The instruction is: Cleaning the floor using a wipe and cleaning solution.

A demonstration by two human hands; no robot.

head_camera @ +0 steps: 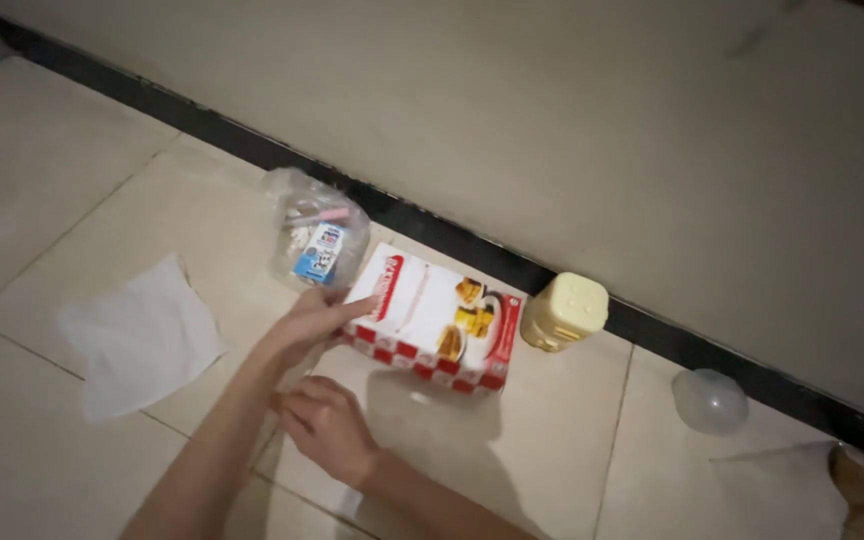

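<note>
head view: left hand [310, 322] fingers spread on the red-white carton [434, 318]'s near-left corner, right hand [327, 425] loosely curled, holding nothing; looks light, stiff cardboard, best gripped by its edges.

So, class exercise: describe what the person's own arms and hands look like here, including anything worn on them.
Both forearms are bare as far as the picture shows: no sleeves, gloves, watch or bracelet. The left hand and right hand show no rings that can be made out. The arms are slim and enter from the bottom edge. Dim light and blur hide the nails and finer marks.
</note>
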